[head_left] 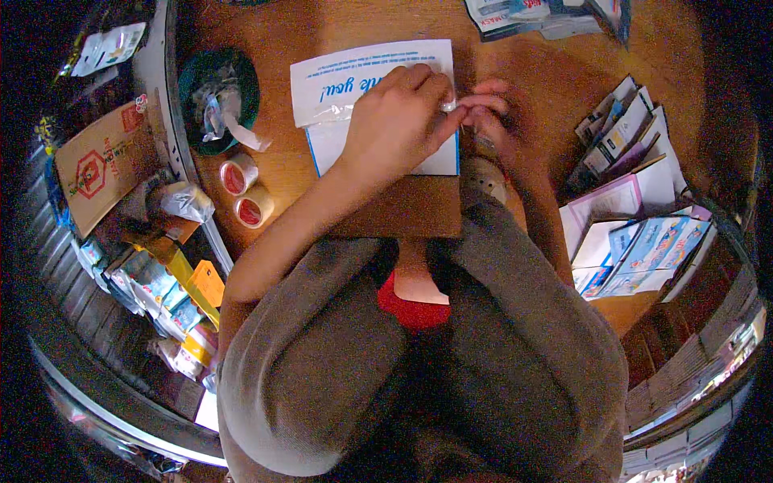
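Note:
A white flat box with blue print (322, 80) lies before me, its printed flap on the far side. Clear tape (328, 117) shines along the near edge of that flap. My left hand (403, 113) rests across the box, its fingers closed at the right edge on a small glossy bit that looks like clear tape. Close beside it, my right hand (493, 121) has thumb and fingers drawn together just off the box's right edge. What it pinches is too small to make out. A brown cardboard piece (403, 208) sits at the near side of the box.
Two tape rolls (239, 175) lie at the left, near a dark green bowl (187, 121) holding crumpled clear scraps. Several flat printed boxes (644, 249) are piled at the right. Printed packets (539, 18) lie at the far edge. A brown carton (109, 165) stands left.

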Motion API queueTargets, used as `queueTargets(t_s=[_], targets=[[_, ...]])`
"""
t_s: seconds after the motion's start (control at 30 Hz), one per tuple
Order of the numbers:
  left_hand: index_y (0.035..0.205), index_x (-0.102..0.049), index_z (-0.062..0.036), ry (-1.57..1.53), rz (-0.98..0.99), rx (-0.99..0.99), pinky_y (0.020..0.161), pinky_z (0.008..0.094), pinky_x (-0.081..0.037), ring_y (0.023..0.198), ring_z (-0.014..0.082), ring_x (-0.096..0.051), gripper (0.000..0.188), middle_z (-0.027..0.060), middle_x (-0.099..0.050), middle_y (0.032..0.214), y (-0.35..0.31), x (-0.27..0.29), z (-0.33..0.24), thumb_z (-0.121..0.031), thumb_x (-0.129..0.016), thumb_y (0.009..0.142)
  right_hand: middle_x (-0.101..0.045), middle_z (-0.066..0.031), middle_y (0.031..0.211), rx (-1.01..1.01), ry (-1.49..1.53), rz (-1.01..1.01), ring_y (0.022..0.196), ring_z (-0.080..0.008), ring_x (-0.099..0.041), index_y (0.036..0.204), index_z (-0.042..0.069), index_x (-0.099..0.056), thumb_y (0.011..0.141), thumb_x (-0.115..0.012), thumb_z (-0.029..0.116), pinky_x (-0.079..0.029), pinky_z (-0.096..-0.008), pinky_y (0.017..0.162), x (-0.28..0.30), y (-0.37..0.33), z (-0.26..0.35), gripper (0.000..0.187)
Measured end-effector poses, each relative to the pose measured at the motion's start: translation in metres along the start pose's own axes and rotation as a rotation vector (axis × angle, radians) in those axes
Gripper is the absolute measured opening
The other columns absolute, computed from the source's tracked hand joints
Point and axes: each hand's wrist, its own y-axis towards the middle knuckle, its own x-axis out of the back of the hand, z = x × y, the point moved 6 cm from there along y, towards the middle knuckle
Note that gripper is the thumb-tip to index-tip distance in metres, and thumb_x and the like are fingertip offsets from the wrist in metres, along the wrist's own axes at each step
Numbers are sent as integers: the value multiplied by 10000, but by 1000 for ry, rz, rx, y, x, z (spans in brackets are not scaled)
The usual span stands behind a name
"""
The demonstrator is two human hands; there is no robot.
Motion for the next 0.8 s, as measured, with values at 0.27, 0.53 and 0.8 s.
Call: queueTargets(t_s=[0.27, 0.53, 0.8], targets=[[798, -554, -43, 189, 156, 8, 576, 358, -511, 725, 258, -590, 199, 107, -548, 772, 4, -8, -16, -215, -616, 719, -485, -46, 1074, 243, -259, -6, 816, -111, -524, 938, 4, -576, 832, -501, 46, -437, -227, 689, 5, -2, 0, 136], [803, -552, -18, 281, 257, 111, 613, 376, -513, 716, 286, -606, 134, 124, -563, 787, 4, -12, -13, -145, -545, 759, -543, -35, 981, -58, 19, -107, 793, -89, -524, 990, 34, -549, 843, -540, 125, -432, -221, 684, -2, -3, 2, 174], [798, -629, -33, -187, 232, 232, 649, 425, -477, 713, 354, -591, 149, 179, -612, 780, 5, -4, 13, -174, -588, 772, -609, -90, 860, -18, -275, 77, 825, -164, -585, 973, 20, -583, 817, -611, 205, -464, -279, 718, -21, -3, -3, 244]])
